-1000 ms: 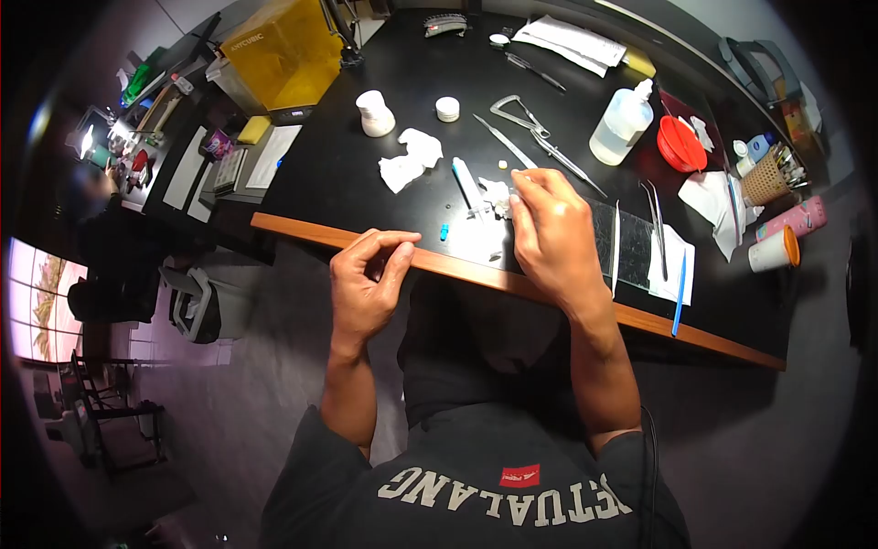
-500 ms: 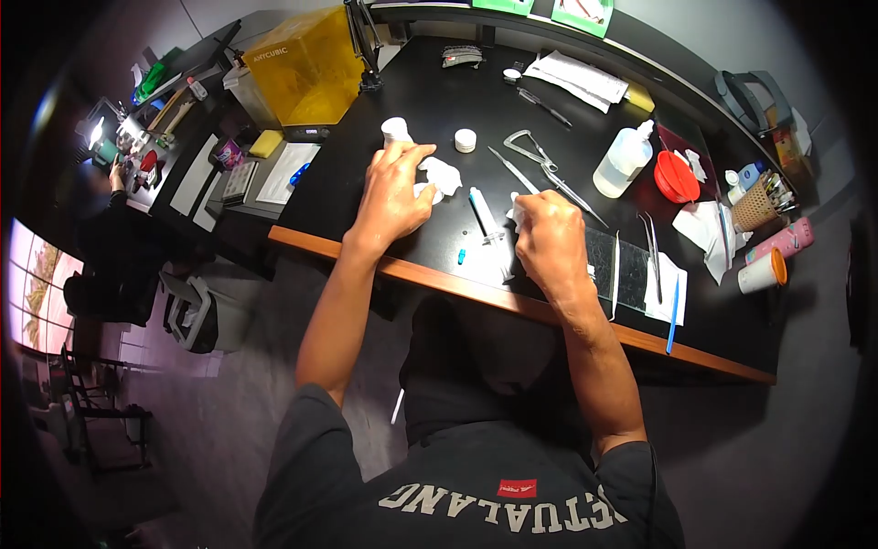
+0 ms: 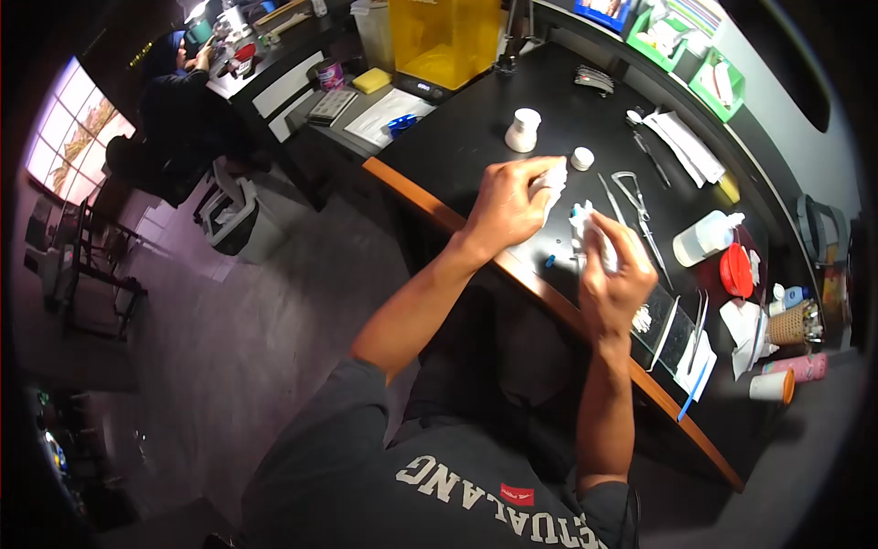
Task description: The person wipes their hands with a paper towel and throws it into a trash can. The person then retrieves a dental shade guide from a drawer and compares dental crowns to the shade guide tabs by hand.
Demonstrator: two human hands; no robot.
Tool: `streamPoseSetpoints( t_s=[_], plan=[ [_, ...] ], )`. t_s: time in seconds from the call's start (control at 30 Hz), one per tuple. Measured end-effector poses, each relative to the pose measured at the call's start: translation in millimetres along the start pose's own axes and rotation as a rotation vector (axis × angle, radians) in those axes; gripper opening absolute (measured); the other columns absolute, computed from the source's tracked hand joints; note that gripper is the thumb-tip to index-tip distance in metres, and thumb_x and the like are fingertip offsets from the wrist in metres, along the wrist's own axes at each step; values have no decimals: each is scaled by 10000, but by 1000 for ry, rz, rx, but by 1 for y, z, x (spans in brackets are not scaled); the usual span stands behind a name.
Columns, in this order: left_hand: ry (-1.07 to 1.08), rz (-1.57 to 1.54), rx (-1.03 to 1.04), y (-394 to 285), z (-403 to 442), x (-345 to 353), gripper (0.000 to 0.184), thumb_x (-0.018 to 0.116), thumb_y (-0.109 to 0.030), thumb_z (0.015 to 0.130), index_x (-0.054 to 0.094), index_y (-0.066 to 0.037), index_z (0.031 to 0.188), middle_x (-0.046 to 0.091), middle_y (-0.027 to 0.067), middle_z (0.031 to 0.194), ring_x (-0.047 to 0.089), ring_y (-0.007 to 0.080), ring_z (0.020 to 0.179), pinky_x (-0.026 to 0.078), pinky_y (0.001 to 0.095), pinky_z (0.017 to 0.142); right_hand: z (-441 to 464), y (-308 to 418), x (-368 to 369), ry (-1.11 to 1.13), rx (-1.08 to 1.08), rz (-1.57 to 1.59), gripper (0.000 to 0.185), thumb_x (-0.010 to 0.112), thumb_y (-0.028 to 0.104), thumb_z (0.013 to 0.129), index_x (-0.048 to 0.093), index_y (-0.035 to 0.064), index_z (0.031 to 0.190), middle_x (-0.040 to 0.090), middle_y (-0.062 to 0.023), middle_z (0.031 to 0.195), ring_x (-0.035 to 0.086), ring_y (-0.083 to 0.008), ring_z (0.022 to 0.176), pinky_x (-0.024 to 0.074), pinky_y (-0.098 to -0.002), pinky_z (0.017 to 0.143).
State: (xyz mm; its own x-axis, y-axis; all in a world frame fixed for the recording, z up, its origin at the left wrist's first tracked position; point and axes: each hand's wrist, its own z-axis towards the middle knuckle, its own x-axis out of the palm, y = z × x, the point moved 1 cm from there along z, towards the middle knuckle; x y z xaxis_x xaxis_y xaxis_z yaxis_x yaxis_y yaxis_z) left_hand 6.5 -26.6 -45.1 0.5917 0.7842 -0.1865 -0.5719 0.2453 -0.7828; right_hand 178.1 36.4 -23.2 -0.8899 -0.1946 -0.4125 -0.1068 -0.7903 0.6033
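My left hand (image 3: 505, 209) is closed on a crumpled white tissue (image 3: 550, 189) above the front edge of the black desk. Close by on the right, my right hand (image 3: 618, 274) pinches a small white wad (image 3: 585, 220), which looks like tissue; the fingers cover part of it. A syringe lies mostly hidden behind that hand. Under the hands sits a small blue cap (image 3: 551, 261). Beyond them stand a white bottle (image 3: 522, 132) and a round white lid (image 3: 583, 158). A metal caliper (image 3: 635, 197) and a pointed metal tool lie to the right.
On the right are a clear squeeze bottle (image 3: 704, 240), a red bowl (image 3: 737, 270), tweezers (image 3: 700, 316) on white paper and a blue stick (image 3: 697, 389). A yellow printer cover (image 3: 445, 41) stands at the back. A co-worker (image 3: 174, 91) sits at another bench, upper left.
My view has swung, shifting the desk rightward in the picture. My left hand has lifted the tissue from the desk, and my right hand has turned, bringing its white wad up near it.
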Motion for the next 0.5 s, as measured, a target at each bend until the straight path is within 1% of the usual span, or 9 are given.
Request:
streamPoseSetpoints(
  t_s=[0.03,0.1,0.13,0.17,0.23,0.3,0.37,0.4,0.5],
  plan=[
    [45,-17,-123,-7,-7,-2,307,675,-28,922,718,11,1224,778,97,979,690,104,813,555,284,733,5,6,8,-4,48,24,262,718,-26,849,759,29,1102,764,-152,992,754,-273,899,573,-349,821],
    [130,-362,-317,11,-18,5,294,624,-59,972,704,23,1243,758,47,995,688,118,865,534,252,756,9,8,30,-54,30,48,251,721,-9,851,727,27,1100,759,-150,978,756,-273,897,575,-356,809],
    [175,-584,-464,-4,-19,-1,304,551,-85,1017,680,38,1263,725,33,1060,671,122,949,512,226,821,10,10,41,-81,73,92,227,724,-2,850,712,24,1075,755,-149,970,756,-281,895,576,-357,805],
    [128,-725,-402,9,-25,3,324,512,-106,1033,664,32,1284,713,55,1107,654,111,1022,506,239,867,9,10,49,-110,124,131,204,727,5,849,696,22,1050,752,-149,963,756,-288,894,577,-358,801],
    [120,-916,-402,-1,-23,-4,312,517,-117,1048,649,34,1287,703,73,1128,649,113,1055,511,255,904,8,5,57,-95,59,76,171,735,23,834,692,15,999,730,-156,932,736,-333,867,582,-381,796],
    [228,-755,-464,3,-18,-9,267,597,-116,1042,654,32,1257,708,78,1135,669,134,1037,537,289,922,14,-10,59,-85,-255,23,213,701,-1,828,713,-4,1040,707,-199,1048,720,-352,888,580,-400,807],
    [260,-736,-442,9,-12,-8,272,644,-73,1012,655,26,1265,710,65,1128,674,132,1018,539,292,902,17,-5,46,82,-115,100,296,653,-36,814,727,-17,1100,658,-246,1168,707,-375,918,579,-405,824],
    [232,-776,-467,6,-9,-5,290,674,-70,997,656,27,1270,711,61,1118,673,129,1017,535,287,903,21,-13,43,111,-175,88,374,617,-62,795,729,-4,1147,625,-269,1191,702,-380,901,577,-403,811],
    [293,-693,-448,-10,-7,1,313,691,-88,991,651,34,1277,716,67,1107,674,126,1006,532,286,923,28,-18,31,88,-144,33,431,616,-92,760,743,43,1150,675,-178,1017,715,-312,883,570,-396,781]
  ],
)
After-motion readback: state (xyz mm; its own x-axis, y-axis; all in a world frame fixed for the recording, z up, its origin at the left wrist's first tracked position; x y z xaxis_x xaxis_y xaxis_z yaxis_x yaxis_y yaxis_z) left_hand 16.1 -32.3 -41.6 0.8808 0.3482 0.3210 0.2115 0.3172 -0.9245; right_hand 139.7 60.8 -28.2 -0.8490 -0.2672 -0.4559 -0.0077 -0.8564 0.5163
